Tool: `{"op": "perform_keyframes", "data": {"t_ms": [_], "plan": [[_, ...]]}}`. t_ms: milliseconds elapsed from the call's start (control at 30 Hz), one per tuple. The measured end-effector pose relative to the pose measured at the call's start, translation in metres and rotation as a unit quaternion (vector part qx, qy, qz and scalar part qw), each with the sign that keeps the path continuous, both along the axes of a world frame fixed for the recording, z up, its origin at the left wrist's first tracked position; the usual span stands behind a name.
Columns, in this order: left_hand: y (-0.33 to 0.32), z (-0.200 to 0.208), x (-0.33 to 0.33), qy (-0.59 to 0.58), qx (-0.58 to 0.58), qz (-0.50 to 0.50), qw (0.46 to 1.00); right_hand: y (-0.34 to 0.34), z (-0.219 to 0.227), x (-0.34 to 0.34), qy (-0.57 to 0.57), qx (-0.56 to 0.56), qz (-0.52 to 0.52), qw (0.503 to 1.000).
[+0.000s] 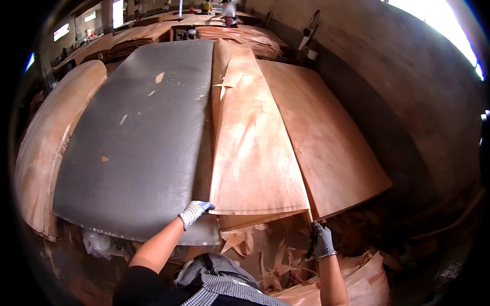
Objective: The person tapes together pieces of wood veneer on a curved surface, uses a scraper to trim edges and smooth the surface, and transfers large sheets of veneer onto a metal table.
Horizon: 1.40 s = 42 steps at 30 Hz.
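We see left hand (195, 210) and right hand (321, 239) pinching veneer sheet (255, 153) near edge; thin, floppy, tears easily; support both corners.

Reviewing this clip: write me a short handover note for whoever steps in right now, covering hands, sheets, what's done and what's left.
Left hand, gloved, grips the near edge of the upper veneer sheet beside the grey plate.
Right hand, gloved, is closed on a thin dark tool at the sheet's near right corner; what the tool is cannot be told.
Sheets: the upper sheet lies angled over the wider veneer stack; torn scraps lie below the near edge.
Done: the sheet is on the stack.
Left: it looks unaligned, so probably squaring it up.
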<state>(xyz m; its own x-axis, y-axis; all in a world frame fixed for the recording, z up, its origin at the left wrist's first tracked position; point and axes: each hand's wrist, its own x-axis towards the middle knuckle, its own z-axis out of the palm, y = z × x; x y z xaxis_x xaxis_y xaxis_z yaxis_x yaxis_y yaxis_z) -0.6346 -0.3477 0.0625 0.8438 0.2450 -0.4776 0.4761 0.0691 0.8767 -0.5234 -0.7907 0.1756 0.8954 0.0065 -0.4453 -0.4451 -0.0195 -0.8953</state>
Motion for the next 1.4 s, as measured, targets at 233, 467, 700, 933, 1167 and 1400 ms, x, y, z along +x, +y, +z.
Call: {"op": "perform_keyframes", "data": {"t_ms": [233,467,700,933,1167,1400], "plan": [[-0.159,-0.044,0.15,0.138,0.042,-0.19,0.971,-0.133,0.007,0.078,-0.036,-0.032,-0.039,0.998],[-0.313,-0.072,0.291,0.108,-0.052,-0.284,0.951,-0.259,-0.005,0.189,-0.117,-0.075,-0.102,0.985],[-0.397,-0.139,0.413,0.057,0.163,-0.429,0.887,-0.305,0.013,0.304,-0.061,-0.054,-0.096,0.992],[-0.482,-0.147,0.497,-0.007,0.127,-0.08,0.989,-0.389,0.005,0.442,-0.04,-0.047,-0.089,0.994],[-0.568,-0.255,0.503,0.278,-0.154,0.509,0.8,-0.537,0.013,0.63,-0.085,-0.123,-0.046,0.988],[-0.674,-0.29,0.524,-0.116,-0.444,0.616,0.64,-0.634,0.029,0.709,-0.12,-0.195,0.003,0.974]]}}
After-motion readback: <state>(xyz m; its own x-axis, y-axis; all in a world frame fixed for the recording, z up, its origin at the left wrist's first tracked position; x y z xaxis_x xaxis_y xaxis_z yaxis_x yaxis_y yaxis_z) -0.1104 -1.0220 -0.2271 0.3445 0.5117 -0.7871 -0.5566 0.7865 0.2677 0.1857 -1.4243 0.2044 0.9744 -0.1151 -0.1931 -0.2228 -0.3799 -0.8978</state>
